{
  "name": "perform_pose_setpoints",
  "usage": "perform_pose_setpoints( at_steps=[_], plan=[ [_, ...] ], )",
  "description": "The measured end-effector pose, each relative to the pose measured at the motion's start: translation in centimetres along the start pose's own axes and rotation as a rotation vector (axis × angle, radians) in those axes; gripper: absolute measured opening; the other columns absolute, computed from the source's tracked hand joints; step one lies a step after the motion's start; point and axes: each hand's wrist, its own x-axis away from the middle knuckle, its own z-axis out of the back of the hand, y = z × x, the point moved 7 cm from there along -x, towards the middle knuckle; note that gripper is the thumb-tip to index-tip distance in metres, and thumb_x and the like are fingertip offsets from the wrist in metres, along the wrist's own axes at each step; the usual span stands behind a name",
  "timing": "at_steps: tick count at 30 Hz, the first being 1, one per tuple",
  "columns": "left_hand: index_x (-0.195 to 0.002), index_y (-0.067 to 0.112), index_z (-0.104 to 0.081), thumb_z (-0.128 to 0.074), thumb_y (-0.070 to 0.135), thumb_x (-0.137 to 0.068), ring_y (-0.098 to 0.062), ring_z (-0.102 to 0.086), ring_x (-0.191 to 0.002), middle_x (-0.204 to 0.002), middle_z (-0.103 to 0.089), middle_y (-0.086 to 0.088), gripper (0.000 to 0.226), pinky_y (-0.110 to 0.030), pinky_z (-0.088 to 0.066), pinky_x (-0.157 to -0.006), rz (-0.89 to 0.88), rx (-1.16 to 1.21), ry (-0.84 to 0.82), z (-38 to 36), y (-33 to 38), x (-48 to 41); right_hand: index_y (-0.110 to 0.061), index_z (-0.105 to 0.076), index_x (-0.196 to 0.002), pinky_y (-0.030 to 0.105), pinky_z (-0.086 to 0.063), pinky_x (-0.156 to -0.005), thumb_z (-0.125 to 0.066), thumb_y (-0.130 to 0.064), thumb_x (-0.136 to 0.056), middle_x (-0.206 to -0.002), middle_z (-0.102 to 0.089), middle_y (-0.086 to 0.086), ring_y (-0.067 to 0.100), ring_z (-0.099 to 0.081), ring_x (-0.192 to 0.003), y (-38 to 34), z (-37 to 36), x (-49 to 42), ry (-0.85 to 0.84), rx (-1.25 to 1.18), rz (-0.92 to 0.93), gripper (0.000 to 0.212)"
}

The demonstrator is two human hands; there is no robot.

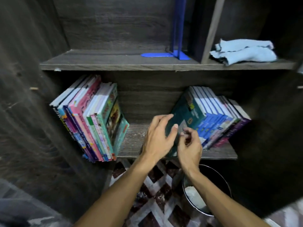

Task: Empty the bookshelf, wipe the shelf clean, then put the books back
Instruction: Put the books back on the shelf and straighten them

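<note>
On the lower dark wooden shelf [136, 138], colourful leaning books [91, 122] stand left; the left hand [157, 136] grips a dark green book [185, 110], thumb across its cover; the right hand [190, 145] touches it with curled fingers, grasp unclear, beside blue-spined books [214, 118].

Two hands, left hand [157, 136] and right hand [190, 145]. Two leaning groups of books: left group [91, 122] about ten, right group [218, 115] about a dozen including one dark green book [183, 110] at its front, but the spines are too packed for exact counts. One light blue cloth [244, 52], one blue bookend [177, 38] (possibly a back-to-back pair), one round bin [216, 176], two shelf boards: upper shelf [114, 64], lower shelf [134, 143].
</note>
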Motion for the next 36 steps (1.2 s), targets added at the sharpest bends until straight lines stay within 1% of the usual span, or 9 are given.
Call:
perform_pose_setpoints(
  at_steps=[3, 7, 10, 18, 22, 27, 31, 33, 36],
  plan=[
    [-0.133, 0.019, -0.059, -0.057, 0.037, -0.093, -0.011, -0.055, -0.118, -0.124, -0.056, 0.0, 0.044, -0.024, -0.042, -0.102, -0.033, 0.015, -0.071, -2.6, 1.6, -1.1, -0.029, -0.053, -0.112, 0.047, -0.051, -0.086, -0.064, -0.027, -0.092, -0.101, -0.056, 0.002, 0.02, -0.058, -0.089, 0.7, 2.2, 0.1, 0.127, -0.005, 0.024, 0.023],
    [-0.14, 0.023, -0.053, -0.057, 0.044, -0.093, -0.014, -0.05, -0.126, -0.132, -0.052, -0.002, 0.052, -0.024, -0.04, -0.104, -0.014, 0.018, -0.154, -5.0, 2.8, -2.3, -0.025, -0.028, -0.154, 0.047, -0.041, -0.107, -0.069, -0.031, -0.091, -0.143, -0.037, 0.012, 0.031, -0.044, -0.131, 2.6, 4.0, -0.5, 0.134, 0.092, -0.087, 0.075],
    [-0.145, 0.029, -0.047, -0.061, 0.045, -0.093, -0.015, -0.046, -0.131, -0.14, -0.048, -0.003, 0.056, -0.02, -0.035, -0.103, 0.0, 0.005, -0.216, -6.1, 3.6, -3.2, -0.022, -0.013, -0.16, 0.047, -0.036, -0.112, -0.07, -0.033, -0.091, -0.155, -0.028, 0.014, 0.03, -0.034, -0.141, 3.5, 3.9, -1.2, 0.055, 0.132, -0.134, 0.09],
    [-0.151, 0.029, -0.034, -0.068, 0.057, -0.084, -0.016, -0.041, -0.136, -0.149, -0.041, 0.001, 0.08, -0.026, -0.036, -0.101, 0.041, -0.002, -0.25, -7.0, 5.0, -4.0, -0.017, -0.03, -0.155, 0.044, -0.047, -0.095, -0.076, -0.015, -0.082, -0.123, -0.039, 0.008, 0.03, -0.05, -0.116, 3.0, 3.7, -1.0, 0.167, 0.132, -0.084, 0.086],
    [-0.154, 0.033, -0.019, -0.075, 0.063, -0.074, -0.021, -0.046, -0.13, -0.147, -0.035, 0.0, 0.102, -0.035, -0.045, -0.098, 0.072, -0.019, -0.202, -6.7, 4.9, -3.8, -0.02, -0.032, -0.148, 0.032, -0.041, -0.078, -0.068, -0.001, -0.079, -0.113, -0.04, 0.003, 0.021, -0.048, -0.103, 2.5, 2.2, -0.7, 0.059, 0.119, -0.042, 0.08],
    [-0.154, 0.036, 0.001, -0.076, 0.072, -0.061, -0.033, -0.042, -0.132, -0.154, -0.018, -0.008, 0.126, -0.044, -0.047, -0.1, 0.145, -0.147, -0.143, -6.2, 4.2, -4.1, -0.033, -0.024, -0.153, 0.002, -0.037, -0.085, -0.069, -0.031, -0.078, -0.125, -0.043, -0.008, 0.0, -0.047, -0.108, 2.2, -0.2, -0.1, -0.15, -0.087, -0.055, 0.088],
    [-0.154, 0.033, -0.01, -0.076, 0.057, -0.072, -0.037, -0.052, -0.122, -0.154, -0.02, -0.012, 0.109, -0.037, -0.045, -0.092, 0.23, -0.237, -0.086, -6.1, 3.6, -4.0, -0.043, -0.011, -0.155, 0.043, -0.043, -0.11, -0.067, -0.058, -0.081, -0.153, -0.04, -0.007, 0.011, -0.044, -0.138, 3.8, -2.4, -1.2, -0.268, -0.101, -0.106, 0.094],
    [-0.151, 0.033, -0.021, -0.073, 0.05, -0.075, -0.036, -0.059, -0.108, -0.141, -0.037, -0.009, 0.093, -0.033, -0.043, -0.081, 0.248, -0.249, -0.065, -5.5, 3.3, -4.2, -0.041, -0.011, -0.155, 0.047, -0.046, -0.107, -0.072, -0.056, -0.079, -0.151, -0.045, -0.007, 0.012, -0.05, -0.135, 4.9, -3.5, -1.7, -0.332, -0.11, -0.132, 0.099],
    [-0.146, 0.036, -0.033, -0.072, 0.048, -0.072, -0.034, -0.062, -0.099, -0.13, -0.043, -0.004, 0.084, -0.037, -0.046, -0.082, 0.232, -0.296, -0.047, -4.0, 2.7, -3.8, -0.036, -0.005, -0.156, 0.044, -0.049, -0.104, -0.082, -0.044, -0.069, -0.143, -0.054, -0.005, 0.011, -0.059, -0.123, 6.8, -5.4, -1.6, -0.503, -0.064, -0.22, 0.117]
  ],
)
